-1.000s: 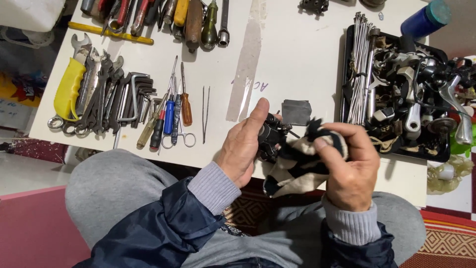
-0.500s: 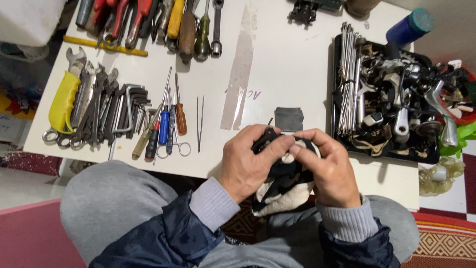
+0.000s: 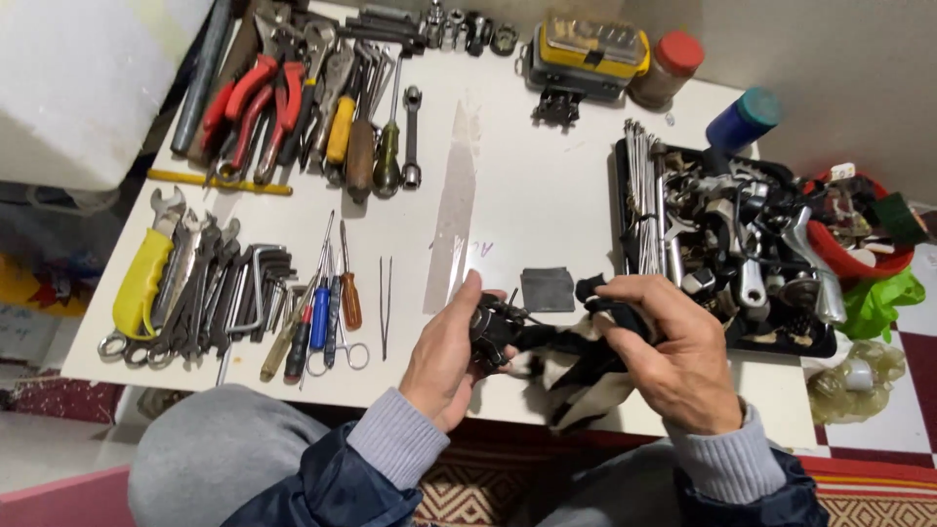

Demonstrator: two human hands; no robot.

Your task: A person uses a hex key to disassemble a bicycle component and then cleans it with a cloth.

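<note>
My left hand [image 3: 444,356] grips a small black mechanical part [image 3: 495,327] with a thin wire sticking out, just above the near edge of the white table [image 3: 547,185]. My right hand [image 3: 669,351] pinches a black-and-white rag [image 3: 576,376] that drapes down from the part to below the table edge. Both hands hover close together, the rag stretched between them. A small grey square pad [image 3: 547,289] lies on the table just beyond the part.
Screwdrivers [image 3: 322,317], tweezers [image 3: 385,304], hex keys and wrenches [image 3: 210,293] lie in rows at the left, pliers [image 3: 259,102] at the back. A black tray [image 3: 625,210] of metal parts and spokes fills the right. A yellow case [image 3: 590,49] and jars stand at the back.
The view has tilted up to show more of the table. My hands have drawn apart: the right hand moved right with the rag, and the left still holds the black part.
</note>
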